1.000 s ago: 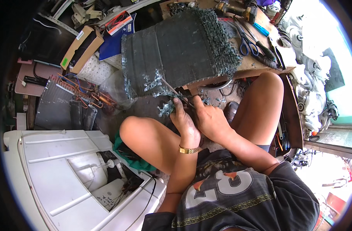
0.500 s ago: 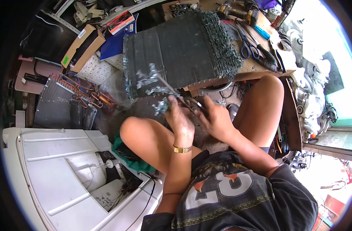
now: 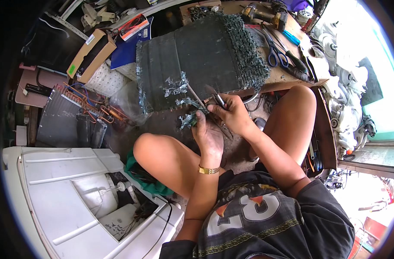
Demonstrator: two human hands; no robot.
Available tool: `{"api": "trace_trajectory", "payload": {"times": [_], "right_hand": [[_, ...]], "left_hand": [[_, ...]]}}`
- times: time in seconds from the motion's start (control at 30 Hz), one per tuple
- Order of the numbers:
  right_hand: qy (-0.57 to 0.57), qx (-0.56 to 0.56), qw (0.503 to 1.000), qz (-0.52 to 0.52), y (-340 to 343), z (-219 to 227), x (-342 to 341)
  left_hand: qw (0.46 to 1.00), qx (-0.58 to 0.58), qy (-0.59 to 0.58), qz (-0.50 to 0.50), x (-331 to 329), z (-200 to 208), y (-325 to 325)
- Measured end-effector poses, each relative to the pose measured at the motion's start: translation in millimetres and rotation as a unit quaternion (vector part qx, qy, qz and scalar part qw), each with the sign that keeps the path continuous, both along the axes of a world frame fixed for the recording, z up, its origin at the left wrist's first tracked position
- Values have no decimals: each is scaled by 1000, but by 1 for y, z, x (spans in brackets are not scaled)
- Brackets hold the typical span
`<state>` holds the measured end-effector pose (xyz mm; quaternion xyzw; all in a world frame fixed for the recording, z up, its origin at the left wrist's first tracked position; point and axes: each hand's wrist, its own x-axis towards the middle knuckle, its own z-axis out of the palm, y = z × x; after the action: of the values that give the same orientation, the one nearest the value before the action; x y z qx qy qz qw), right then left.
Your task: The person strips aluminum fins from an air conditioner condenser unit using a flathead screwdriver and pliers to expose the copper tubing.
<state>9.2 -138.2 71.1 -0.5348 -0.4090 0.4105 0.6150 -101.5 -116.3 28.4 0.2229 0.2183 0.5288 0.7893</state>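
A dark finned radiator coil (image 3: 197, 60) leans tilted in front of my knees, its fins torn and curled along the lower edge and right side. My left hand (image 3: 207, 131), with a gold bracelet on the wrist, grips a bunch of torn fin scraps (image 3: 189, 117) at that lower edge. Right beside it my right hand (image 3: 234, 113) is closed around a pair of metal pliers (image 3: 212, 97), whose jaws point up into the shredded fins. Both hands sit between my bare knees, almost touching each other.
A wooden board (image 3: 291, 56) at the back right carries black-handled scissors (image 3: 276, 52), a yellow drill (image 3: 266, 13) and small tools. A white appliance casing (image 3: 67, 190) fills the lower left. Copper-tubed coils (image 3: 76, 116) and cardboard boxes (image 3: 91, 54) lie at left.
Both hands shifted slightly along the coil's lower edge; the torn fin scraps in my left hand have been pulled a little away from the coil. The coil stays tilted as before.
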Motion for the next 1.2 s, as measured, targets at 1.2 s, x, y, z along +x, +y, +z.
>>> {"api": "trace_trajectory", "payload": {"times": [1.2], "right_hand": [[-173, 41, 984, -6, 10, 34, 54]], "left_hand": [[996, 4, 52, -65, -6, -57, -13]]}}
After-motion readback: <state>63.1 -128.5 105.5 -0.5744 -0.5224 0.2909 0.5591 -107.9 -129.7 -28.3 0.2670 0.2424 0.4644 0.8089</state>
